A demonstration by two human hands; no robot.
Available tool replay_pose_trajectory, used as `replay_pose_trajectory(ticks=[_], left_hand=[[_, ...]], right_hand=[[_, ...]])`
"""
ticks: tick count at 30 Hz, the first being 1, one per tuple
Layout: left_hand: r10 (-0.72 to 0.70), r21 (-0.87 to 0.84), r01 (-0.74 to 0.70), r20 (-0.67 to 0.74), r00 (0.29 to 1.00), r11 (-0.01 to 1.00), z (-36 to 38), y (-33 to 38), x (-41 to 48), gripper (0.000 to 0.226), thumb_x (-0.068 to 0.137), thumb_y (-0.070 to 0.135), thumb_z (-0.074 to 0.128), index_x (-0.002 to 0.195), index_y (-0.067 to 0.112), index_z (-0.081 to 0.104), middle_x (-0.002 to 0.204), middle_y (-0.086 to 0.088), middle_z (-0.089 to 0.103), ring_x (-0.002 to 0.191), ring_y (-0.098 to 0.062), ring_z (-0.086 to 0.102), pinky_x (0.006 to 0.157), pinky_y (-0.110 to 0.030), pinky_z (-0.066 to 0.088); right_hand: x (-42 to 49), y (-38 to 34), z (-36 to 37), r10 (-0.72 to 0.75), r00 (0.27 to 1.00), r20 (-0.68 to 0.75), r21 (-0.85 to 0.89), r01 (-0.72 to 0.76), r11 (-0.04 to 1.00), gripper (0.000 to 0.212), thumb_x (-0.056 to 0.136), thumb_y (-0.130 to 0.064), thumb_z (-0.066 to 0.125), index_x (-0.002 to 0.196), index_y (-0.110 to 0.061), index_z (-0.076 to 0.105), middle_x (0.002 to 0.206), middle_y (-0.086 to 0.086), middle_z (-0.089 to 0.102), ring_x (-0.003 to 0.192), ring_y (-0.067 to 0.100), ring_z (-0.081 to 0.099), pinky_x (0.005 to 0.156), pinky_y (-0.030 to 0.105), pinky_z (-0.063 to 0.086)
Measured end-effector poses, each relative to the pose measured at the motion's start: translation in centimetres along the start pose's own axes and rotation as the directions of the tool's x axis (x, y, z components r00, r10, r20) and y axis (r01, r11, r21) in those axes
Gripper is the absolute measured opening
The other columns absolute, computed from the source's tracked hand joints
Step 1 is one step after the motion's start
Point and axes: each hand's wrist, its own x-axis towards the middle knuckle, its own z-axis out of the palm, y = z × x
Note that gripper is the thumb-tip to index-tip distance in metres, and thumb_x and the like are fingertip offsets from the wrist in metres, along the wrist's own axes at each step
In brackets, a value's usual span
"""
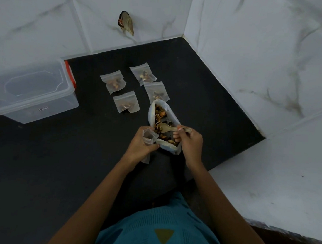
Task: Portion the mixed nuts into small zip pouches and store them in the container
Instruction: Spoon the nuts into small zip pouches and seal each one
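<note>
Meanwhile the left hand grasped an empty zip pouch beside the open bag of mixed nuts on the black counter, the right hand pinching a small spoon over it, four filled pouches lying beyond near the lidded container.

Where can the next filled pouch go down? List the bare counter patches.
Bare counter lies between the container and the left hand, and right of the nut bag toward the wall. Crowded: four filled pouches clustered behind the bag, and the right hand over it.
</note>
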Motion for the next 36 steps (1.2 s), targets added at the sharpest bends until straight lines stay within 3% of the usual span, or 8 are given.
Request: replay_pose_trajectory(ticks=[6, 9, 15, 21, 27, 30, 33, 36], left_hand=[[0.011, -0.003, -0.011, 0.024, 1.0, 1.0, -0.1, 0.1, -0.1, 0.049, 0.08, 0.002, 0.065, 0.118, 0.023, 0.043, 0.116, 0.006, 0.05, 0.104, -0.004, 0.048, 0.072, -0.01, 0.038], [0.009, -0.017, -0.009, 0.024, 1.0, 1.0, -0.2, 0.0, -0.1, 0.049, 0.079, 0.002, 0.066, 0.117, 0.024, 0.043, 0.117, 0.005, 0.051, 0.107, -0.005, 0.049, 0.074, -0.011, 0.039], [0.019, -0.009, -0.019, 0.046, 0.999, 1.0, -0.2, 0.1, 0.0, 0.047, 0.079, 0.002, 0.066, 0.113, 0.025, 0.043, 0.111, 0.008, 0.052, 0.1, -0.001, 0.051, 0.073, -0.011, 0.039], [0.023, -0.013, -0.022, 0.032, 0.999, 1.0, -0.3, 0.0, 0.1, 0.046, 0.079, 0.002, 0.066, 0.111, 0.026, 0.044, 0.113, 0.005, 0.052, 0.104, -0.005, 0.05, 0.076, -0.013, 0.041], [0.017, -0.006, -0.017, 0.022, 1.0, 1.0, -0.3, 0.0, 0.0, 0.048, 0.079, 0.003, 0.067, 0.114, 0.025, 0.043, 0.104, 0.014, 0.051, 0.096, 0.001, 0.05, 0.07, -0.01, 0.039], [-0.001, 0.002, 0.0, 0.012, 1.0, 1.0, -0.2, -0.1, -0.1, 0.051, 0.079, 0.005, 0.068, 0.117, 0.025, 0.042, 0.115, 0.006, 0.051, 0.107, -0.006, 0.049, 0.074, -0.012, 0.039], [0.013, 0.071, -0.01, -0.031, 0.999, 0.997, -0.2, -0.1, -0.3, 0.067, 0.077, 0.008, 0.071, 0.132, 0.02, 0.035, 0.135, 0.001, 0.035, 0.115, -0.006, 0.039, 0.089, -0.019, 0.036], [0.122, 0.159, -0.108, -0.078, 0.99, 0.981, -0.1, 0.0, -0.6, 0.067, 0.075, 0.008, 0.073, 0.13, 0.017, 0.036, 0.137, 0.0, 0.029, 0.115, -0.003, 0.034, 0.088, -0.011, 0.034]], right_hand=[[0.6, -0.5, -0.3, 0.126, 0.992, 0.015, 0.109, -0.127, 0.986, 0.012, 0.09, -0.009, 0.055, 0.084, -0.008, 0.066, 0.068, 0.003, 0.065, 0.056, 0.003, 0.06, 0.057, 0.015, 0.049], [0.8, -0.7, -0.8, 0.176, 0.984, 0.012, 0.156, -0.176, 0.972, 0.014, 0.09, -0.008, 0.054, 0.091, -0.002, 0.067, 0.07, 0.004, 0.065, 0.057, 0.005, 0.059, 0.057, 0.015, 0.048], [0.3, -1.4, 0.2, 0.142, 0.99, 0.029, 0.025, -0.142, 0.99, 0.014, 0.09, -0.014, 0.056, 0.079, -0.019, 0.063, 0.07, -0.003, 0.065, 0.061, 0.005, 0.054, 0.055, 0.013, 0.045], [0.7, -1.2, -0.8, 0.249, 0.968, 0.02, 0.117, -0.25, 0.961, 0.014, 0.09, -0.014, 0.055, 0.095, -0.008, 0.067, 0.075, 0.002, 0.067, 0.06, 0.002, 0.051, 0.056, 0.018, 0.038], [0.5, -0.9, -1.8, 0.295, 0.955, 0.023, 0.19, -0.294, 0.937, 0.015, 0.09, -0.014, 0.055, 0.093, -0.008, 0.068, 0.07, -0.002, 0.065, 0.058, 0.003, 0.047, 0.056, 0.018, 0.036], [0.6, -0.9, -2.0, 0.293, 0.956, 0.01, 0.194, -0.289, 0.938, 0.015, 0.089, -0.014, 0.056, 0.094, -0.008, 0.069, 0.069, -0.001, 0.065, 0.06, 0.004, 0.049, 0.057, 0.019, 0.037], [0.4, -1.1, -2.4, 0.289, 0.957, 0.021, 0.214, -0.286, 0.934, 0.016, 0.09, -0.014, 0.055, 0.094, -0.007, 0.069, 0.071, -0.001, 0.065, 0.062, 0.006, 0.049, 0.058, 0.021, 0.038], [-0.1, -1.8, -3.0, 0.27, 0.962, 0.044, 0.236, -0.273, 0.933, 0.015, 0.09, -0.013, 0.054, 0.093, -0.009, 0.068, 0.073, 0.0, 0.066, 0.061, 0.005, 0.047, 0.057, 0.02, 0.036]])
